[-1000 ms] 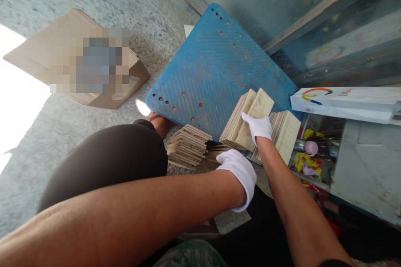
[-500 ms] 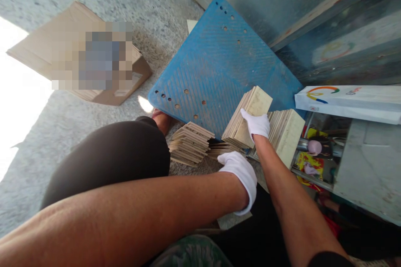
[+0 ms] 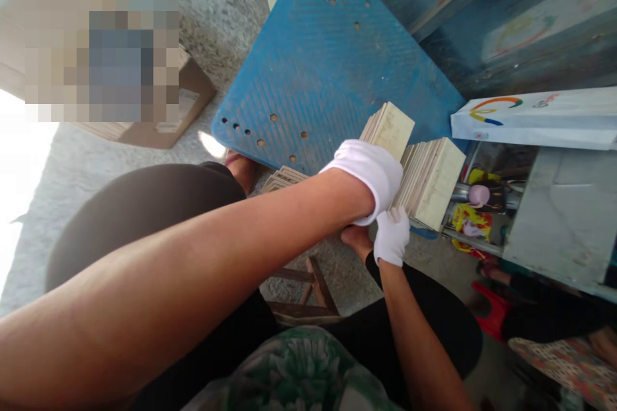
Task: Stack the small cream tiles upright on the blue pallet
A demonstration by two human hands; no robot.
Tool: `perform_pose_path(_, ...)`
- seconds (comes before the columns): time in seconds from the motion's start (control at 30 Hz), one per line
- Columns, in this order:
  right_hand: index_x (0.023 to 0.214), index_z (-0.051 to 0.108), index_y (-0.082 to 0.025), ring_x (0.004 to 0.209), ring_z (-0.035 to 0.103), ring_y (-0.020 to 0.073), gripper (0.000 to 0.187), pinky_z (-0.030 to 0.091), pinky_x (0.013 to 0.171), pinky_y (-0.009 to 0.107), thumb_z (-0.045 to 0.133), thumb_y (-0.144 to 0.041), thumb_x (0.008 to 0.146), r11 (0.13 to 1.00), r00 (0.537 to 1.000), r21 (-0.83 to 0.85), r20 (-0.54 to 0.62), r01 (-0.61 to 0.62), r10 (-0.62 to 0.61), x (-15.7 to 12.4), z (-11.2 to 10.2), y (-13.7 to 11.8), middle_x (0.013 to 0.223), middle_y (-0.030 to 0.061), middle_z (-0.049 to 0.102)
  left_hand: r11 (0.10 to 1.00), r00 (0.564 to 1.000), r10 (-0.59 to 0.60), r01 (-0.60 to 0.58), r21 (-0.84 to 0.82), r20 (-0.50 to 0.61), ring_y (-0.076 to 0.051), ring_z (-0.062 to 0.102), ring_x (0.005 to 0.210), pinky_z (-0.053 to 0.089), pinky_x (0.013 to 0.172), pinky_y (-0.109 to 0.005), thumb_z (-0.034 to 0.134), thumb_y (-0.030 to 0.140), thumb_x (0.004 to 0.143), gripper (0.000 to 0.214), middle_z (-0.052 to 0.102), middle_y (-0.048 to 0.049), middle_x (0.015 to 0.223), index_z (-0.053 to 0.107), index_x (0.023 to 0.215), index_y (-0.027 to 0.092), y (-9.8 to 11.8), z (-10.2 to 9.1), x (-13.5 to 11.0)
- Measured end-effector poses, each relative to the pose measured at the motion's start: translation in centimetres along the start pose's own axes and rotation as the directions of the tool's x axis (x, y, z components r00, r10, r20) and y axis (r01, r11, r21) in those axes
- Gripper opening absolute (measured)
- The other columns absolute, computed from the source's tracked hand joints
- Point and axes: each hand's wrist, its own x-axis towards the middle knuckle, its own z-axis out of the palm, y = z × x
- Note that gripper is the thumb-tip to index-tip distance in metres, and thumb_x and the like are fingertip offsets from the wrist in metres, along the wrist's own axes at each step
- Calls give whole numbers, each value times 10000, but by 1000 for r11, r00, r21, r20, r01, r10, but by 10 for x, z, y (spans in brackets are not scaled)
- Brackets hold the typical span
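Observation:
My left hand, in a white glove, lies over the front of a row of thin cream tiles stood on edge on the blue plastic pallet. Its fingers are hidden behind the wrist. Just below it is my right hand, also gloved, with bent fingers drawn in at the lower end of the tiles. Whatever those fingers hold is hidden. A second row of tiles leans alongside on the right. Another pile of tiles shows partly above my left forearm.
An open cardboard box sits on the concrete floor to the left. A white printed bag and a grey metal surface border the right side. Below are a wooden stool frame, a red stool and part of another person.
My left hand has moved up and forward to the tiles. My right hand has left the top of the tile row and come down to its lower end. The view has shifted.

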Motion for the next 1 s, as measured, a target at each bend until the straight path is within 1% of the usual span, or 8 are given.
perform_pose_path(0.1,1436,322,-32,1280,488,313,1069,389,1073,441,698,-618,625,969,992,-234,71,-84,103,-27,-1,21,1397,252,459,998,998,-53,54,36,-26,-326,584,1021,440,861,-398,689,180,713,348,674,-151,909,728,1052,116,-6,-6,-2)
perform_pose_path(0.17,1476,253,-21,1329,413,369,1198,330,1101,498,718,-660,575,909,990,-405,57,-98,132,-41,3,22,1446,273,383,996,997,-75,76,40,-26,-321,581,1023,435,863,-386,677,203,726,354,669,-149,911,720,1064,105,-7,-5,-3)
perform_pose_path(0.23,1495,182,6,1379,323,387,1275,271,1134,488,744,-645,553,874,991,-482,71,-63,111,-48,10,16,1486,284,304,995,996,-81,82,51,-22,-320,579,1027,429,870,-383,672,212,730,357,667,-145,904,716,1066,99,-8,-3,-4)
perform_pose_path(0.33,1501,102,31,1430,213,360,1311,211,1164,439,757,-602,558,872,987,-488,125,-23,96,-50,24,7,1527,279,206,993,996,-86,87,85,-13,-313,587,1008,427,870,-383,660,210,737,340,667,-137,890,720,1053,100,-7,-3,-7)
perform_pose_path(0.4,1505,68,26,1433,192,370,1318,218,1158,452,754,-594,565,860,984,-510,130,-37,120,-49,34,4,1536,282,161,990,996,-94,93,104,3,-308,596,985,431,864,-385,663,198,731,322,668,-134,881,727,1032,104,-7,-4,-8)
perform_pose_path(0.67,1493,71,53,1360,293,428,1205,326,1095,477,719,-487,633,842,998,-537,-5,-56,63,-51,59,9,1493,310,201,994,995,-91,88,71,33,-331,600,993,442,862,-400,711,162,698,329,675,-156,914,736,1020,98,-4,-7,-11)
perform_pose_path(0.83,1487,115,62,1339,319,428,1189,345,1074,501,749,-431,611,855,999,-517,-33,-50,38,-49,60,11,1449,330,274,987,995,-98,93,129,35,-318,620,938,459,816,-400,708,118,686,341,684,-165,922,738,1025,92,0,-10,-14)
perform_pose_path(1.0,1448,325,-10,1289,399,401,1087,375,1051,499,785,-445,564,877,998,-480,-57,-26,-2,-54,42,9,1365,290,421,980,998,-40,28,196,57,-314,632,909,474,779,-394,718,112,671,363,692,-169,889,742,1033,101,1,-6,-12)
